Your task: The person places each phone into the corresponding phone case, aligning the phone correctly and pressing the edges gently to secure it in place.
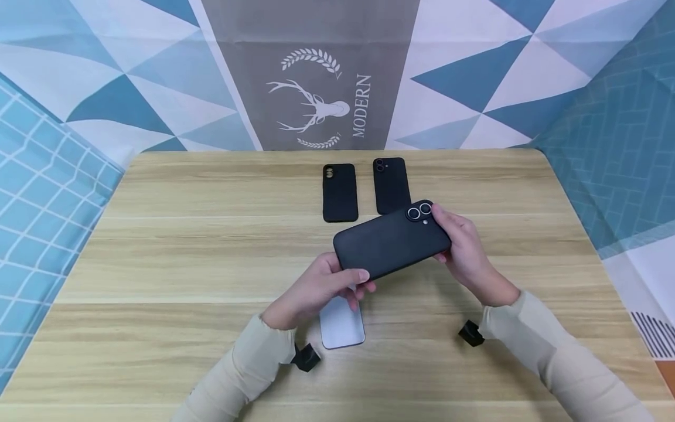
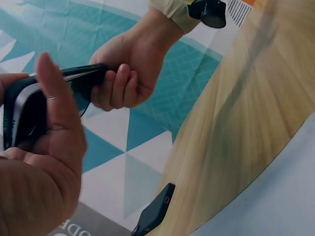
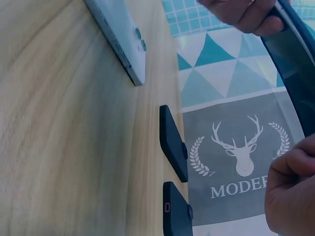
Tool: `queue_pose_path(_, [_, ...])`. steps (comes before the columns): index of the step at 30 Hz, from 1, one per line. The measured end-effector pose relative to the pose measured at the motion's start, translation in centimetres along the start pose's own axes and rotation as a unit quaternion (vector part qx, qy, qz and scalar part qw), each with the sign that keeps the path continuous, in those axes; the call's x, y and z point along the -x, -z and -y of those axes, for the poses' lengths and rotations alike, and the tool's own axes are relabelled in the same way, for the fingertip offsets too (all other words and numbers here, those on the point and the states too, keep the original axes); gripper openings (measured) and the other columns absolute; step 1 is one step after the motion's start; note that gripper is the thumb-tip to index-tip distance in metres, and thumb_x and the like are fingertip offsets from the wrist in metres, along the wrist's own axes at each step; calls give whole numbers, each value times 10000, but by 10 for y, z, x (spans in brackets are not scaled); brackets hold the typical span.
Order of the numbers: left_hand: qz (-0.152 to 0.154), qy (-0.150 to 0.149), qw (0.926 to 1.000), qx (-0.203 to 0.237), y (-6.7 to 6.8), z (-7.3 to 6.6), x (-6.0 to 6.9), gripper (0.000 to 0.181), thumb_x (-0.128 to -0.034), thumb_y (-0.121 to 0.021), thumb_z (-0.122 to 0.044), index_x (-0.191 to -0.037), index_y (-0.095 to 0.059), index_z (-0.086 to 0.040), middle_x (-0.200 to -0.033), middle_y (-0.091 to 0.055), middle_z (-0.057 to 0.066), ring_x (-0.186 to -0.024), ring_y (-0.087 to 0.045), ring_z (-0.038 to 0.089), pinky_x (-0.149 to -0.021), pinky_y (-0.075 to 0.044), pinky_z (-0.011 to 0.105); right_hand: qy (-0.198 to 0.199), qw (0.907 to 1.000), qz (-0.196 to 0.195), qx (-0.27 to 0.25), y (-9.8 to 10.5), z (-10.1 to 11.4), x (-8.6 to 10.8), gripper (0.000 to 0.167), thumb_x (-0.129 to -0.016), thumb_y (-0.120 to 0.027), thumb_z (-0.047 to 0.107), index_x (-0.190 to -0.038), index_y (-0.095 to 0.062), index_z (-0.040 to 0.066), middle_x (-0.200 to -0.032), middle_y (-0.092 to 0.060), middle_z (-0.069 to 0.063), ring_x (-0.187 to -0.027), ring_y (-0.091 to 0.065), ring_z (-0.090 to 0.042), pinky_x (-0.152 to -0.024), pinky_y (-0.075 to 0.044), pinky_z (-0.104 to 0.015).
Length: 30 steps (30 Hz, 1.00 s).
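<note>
Between both hands, raised over the table, is a phone in a black case (image 1: pixel 387 246), tilted with its camera end up at the right. My left hand (image 1: pixel 321 284) grips its lower left corner, thumb lying on the back. The camera end is held by my right hand (image 1: pixel 464 249), thumb beside the lenses. A silver edge shows along the cased phone (image 2: pixel 22 110) in the left wrist view; whether the case is fully seated I cannot tell. Under my left hand, a white phone (image 1: pixel 341 325) lies on the table, its upper part hidden.
Behind the hands lie two flat black phone-shaped things: a left one (image 1: pixel 340 193) with camera openings and a right one (image 1: pixel 391 184), partly covered by the held phone. The wooden table (image 1: pixel 174 258) meets a patterned cloth backdrop (image 1: pixel 448 70) at its far edge.
</note>
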<state>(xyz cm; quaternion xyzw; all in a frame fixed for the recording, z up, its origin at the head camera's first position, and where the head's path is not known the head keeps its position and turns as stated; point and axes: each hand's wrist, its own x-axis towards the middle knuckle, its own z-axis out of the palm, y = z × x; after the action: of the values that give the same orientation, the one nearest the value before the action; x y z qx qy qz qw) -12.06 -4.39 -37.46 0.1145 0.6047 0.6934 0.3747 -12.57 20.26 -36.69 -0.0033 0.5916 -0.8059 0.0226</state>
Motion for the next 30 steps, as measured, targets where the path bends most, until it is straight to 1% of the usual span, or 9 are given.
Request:
queue_pose_path(3, [-148,105,9998,-29,4,-1,-1,271,-904,-580,-217,-1006,-598,33,-827,-702,12,-675,-608,137,-593,-561,289,42,9999,-104,-101,0,-1,0,377,-994,-449,282,-737,-698,162,-607,-653,72,-348,-392,-31,-317,-233,-155])
queue_pose_path(5, [-311,114,9994,-127,8,-2,-1,280,-910,-578,-237,-1001,-604,27,-880,-714,88,-692,-622,141,-603,-569,302,83,9998,-177,-109,0,-3,0,371,-993,-452,279,-743,-698,160,-606,-655,69,-346,-388,-36,-317,-245,-149])
queue_pose_path(9, [-513,-85,9984,-218,11,-3,1,265,-908,-577,-205,-984,-614,46,-884,-716,112,-686,-610,130,-606,-566,284,159,9996,-214,-86,-1,-4,0,359,-990,-457,284,-755,-696,154,-597,-657,61,-330,-376,-55,-311,-209,-195])
queue_pose_path(14, [-528,-443,9975,-125,11,-4,3,291,-914,-555,-168,-1012,-600,102,-790,-700,-36,-647,-588,105,-584,-550,256,464,9983,255,-226,-1,-7,0,487,-994,-394,414,-673,-650,152,-488,-586,61,-327,-400,-72,-317,-189,-249])
queue_pose_path(17, [-603,-587,9964,-119,11,-5,5,308,-922,-542,-153,-1031,-587,131,-782,-695,-42,-635,-581,106,-580,-545,248,627,9957,673,-137,-3,-12,4,522,-985,-392,453,-628,-631,158,-470,-569,68,-354,-456,-44,-297,-261,-209])
queue_pose_path(19, [-680,-636,9956,-130,10,-6,5,312,-922,-546,-148,-1040,-585,139,-785,-698,-34,-638,-579,114,-583,-546,249,601,9938,925,97,-7,-16,8,499,-985,-418,426,-636,-644,151,-489,-587,71,-371,-470,-20,-291,-287,-197])
queue_pose_path(23, [-812,-582,9946,-276,8,-6,5,305,-917,-573,-178,-1046,-617,94,-805,-707,-12,-661,-586,132,-602,-551,257,430,9895,1346,303,-17,-22,12,387,-988,-459,264,-659,-622,142,-531,-598,84,-401,-488,-15,-310,-324,-211])
queue_pose_path(27, [-823,-482,9948,-351,6,-6,6,294,-921,-574,-194,-1042,-633,67,-800,-705,-26,-671,-593,141,-614,-555,267,414,9882,1465,187,-25,-22,13,322,-978,-454,127,-692,-602,122,-550,-600,72,-414,-501,-37,-319,-354,-214])
queue_pose_path(30, [-815,-433,9955,-217,5,-5,6,285,-925,-560,-184,-1030,-625,73,-783,-702,-46,-672,-590,115,-606,-547,258,352,9873,1543,122,-27,-20,13,327,-974,-441,101,-691,-605,117,-549,-601,65,-416,-503,-42,-320,-360,-203])
